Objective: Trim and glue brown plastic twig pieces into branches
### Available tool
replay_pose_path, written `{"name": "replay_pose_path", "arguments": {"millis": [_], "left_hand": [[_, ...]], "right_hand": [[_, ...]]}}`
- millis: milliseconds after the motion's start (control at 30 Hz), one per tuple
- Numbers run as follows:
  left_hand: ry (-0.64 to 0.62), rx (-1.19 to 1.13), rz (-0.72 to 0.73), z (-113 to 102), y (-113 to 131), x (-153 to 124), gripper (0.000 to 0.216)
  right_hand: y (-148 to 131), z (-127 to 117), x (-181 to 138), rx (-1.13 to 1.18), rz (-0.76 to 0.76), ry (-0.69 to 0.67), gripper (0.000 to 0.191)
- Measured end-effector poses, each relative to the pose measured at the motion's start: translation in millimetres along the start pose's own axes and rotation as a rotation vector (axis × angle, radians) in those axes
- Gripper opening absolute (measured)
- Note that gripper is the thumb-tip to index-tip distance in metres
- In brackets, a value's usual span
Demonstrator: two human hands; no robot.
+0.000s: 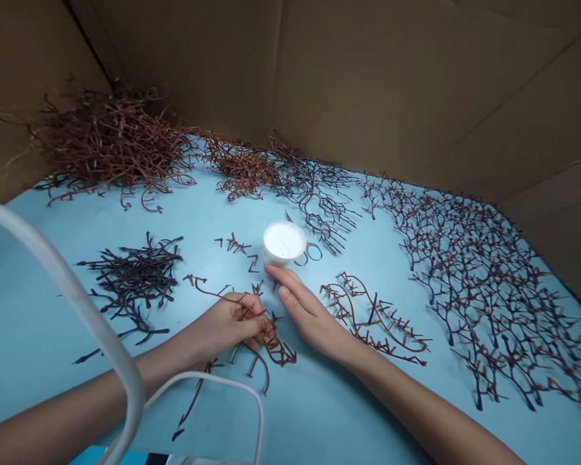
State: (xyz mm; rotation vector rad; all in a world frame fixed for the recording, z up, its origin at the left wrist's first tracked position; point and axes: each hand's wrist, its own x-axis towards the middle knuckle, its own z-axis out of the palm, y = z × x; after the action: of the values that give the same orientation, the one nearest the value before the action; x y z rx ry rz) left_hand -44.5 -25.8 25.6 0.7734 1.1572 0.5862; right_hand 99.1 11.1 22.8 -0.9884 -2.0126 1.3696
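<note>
My left hand (242,326) is closed in a pinch on thin reddish-brown wire-like branches (281,354), whose curved, pronged ends stick out on both sides of the fingers. My right hand (312,316) has its index finger and thumb stretched out, and the index fingertip is at the lower edge of a round white cup (293,248). The cup holds a smooth white substance (285,239). Several short brown twig bits (235,244) lie left of the cup. Behind it, partly hidden, are scissors with iridescent handles (314,252).
Dark branch pieces (135,271) are heaped at left, a large reddish-brown pile (121,139) at the back left. Forked branches (494,303) cover the right side; more brown ones (375,313) lie beside my right hand. A white curved tube (84,303) crosses the left foreground. Cardboard walls (368,84) border the table.
</note>
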Motion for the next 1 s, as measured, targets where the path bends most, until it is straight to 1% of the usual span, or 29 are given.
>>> {"name": "replay_pose_path", "arguments": {"millis": [100,133,167,200,267,333,400,467,500,600,667,767,833,900,1000], "left_hand": [[0.066,-0.028,-0.028,0.4,-0.1,2.1,0.02],[0.093,-0.026,-0.029,0.7,-0.3,3.2,0.02],[0.122,-0.02,-0.026,1.1,-0.6,4.3,0.021],[0.149,-0.01,-0.019,1.5,-1.0,5.3,0.022],[0.186,0.016,0.006,1.9,-2.3,6.9,0.024],[0.193,0.032,0.035,1.6,-3.8,7.6,0.026],[0.191,0.031,0.05,0.5,-4.5,7.4,0.027],[0.164,-0.012,0.037,-1.1,-3.9,6.4,0.028],[0.141,-0.049,0.021,-1.8,-3.1,5.7,0.027],[0.046,-0.206,-0.054,-2.5,-0.8,3.1,0.022],[-0.007,-0.329,-0.081,-1.0,-1.3,1.7,0.019],[-0.062,-0.46,-0.068,2.8,-6.3,1.3,0.025],[-0.065,-0.455,-0.038,4.6,-11.1,1.9,0.029],[-0.079,-0.401,0.019,4.6,-15.4,2.6,0.03],[-0.164,-0.321,0.115,1.6,-18.0,2.3,0.028]], "right_hand": [[0.4,-1.8,-6.5,-0.096,-0.06,0.121,0.029],[0.3,-2.4,-8.5,-0.13,-0.051,0.153,0.028],[-0.2,-2.7,-10.3,-0.162,-0.025,0.156,0.026],[-1.2,-2.7,-11.7,-0.192,0.013,0.123,0.024],[-4.3,-1.3,-13.7,-0.257,0.103,-0.019,0.019],[-7.8,1.5,-15.0,-0.324,0.161,-0.151,0.018],[-10.5,4.2,-16.1,-0.367,0.151,-0.19,0.016],[-11.5,5.6,-17.3,-0.368,0.076,-0.166,0.009],[-11.4,5.7,-17.8,-0.353,0.024,-0.136,0.008],[-8.9,4.8,-18.6,-0.269,-0.086,-0.004,0.018],[-6.4,5.3,-18.8,-0.21,-0.092,0.081,0.019],[-3.8,9.5,-20.1,-0.132,-0.039,0.138,0.014],[-3.2,13.7,-21.6,-0.064,-0.001,0.133,0.011],[-3.1,17.4,-23.5,0.053,0.034,0.093,0.011],[-3.2,21.0,-25.4,0.359,0.085,-0.009,0.016]]}}
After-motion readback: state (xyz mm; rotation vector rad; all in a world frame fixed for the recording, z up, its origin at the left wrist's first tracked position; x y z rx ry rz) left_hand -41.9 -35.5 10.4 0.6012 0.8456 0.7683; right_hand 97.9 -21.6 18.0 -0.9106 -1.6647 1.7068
